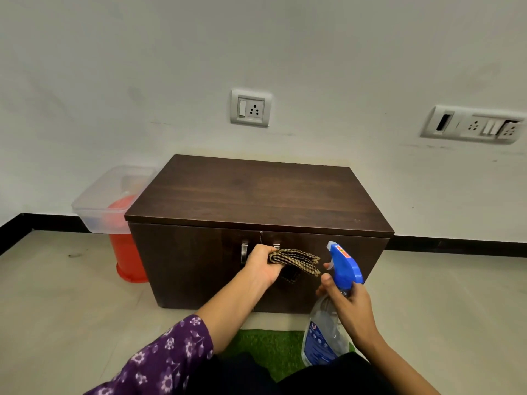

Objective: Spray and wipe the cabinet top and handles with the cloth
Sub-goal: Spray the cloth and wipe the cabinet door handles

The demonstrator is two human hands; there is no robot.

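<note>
Purple floral sleeve at seven o'clock leads to the left hand gripping the folded cloth before the handles of the cabinet at twelve, while the right hand at four clasps the spray bottle by its neck, so spraying the handles looks the step in hand, next needing a trigger squeeze.

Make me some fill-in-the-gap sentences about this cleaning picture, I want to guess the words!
The left hand grips a folded brown checked ___.
The right hand holds a clear plastic spray bottle with a ___ trigger head.
Beside the dark brown wooden cabinet stands a ___ plastic bucket.
Missing words: cloth; blue; red.
</note>
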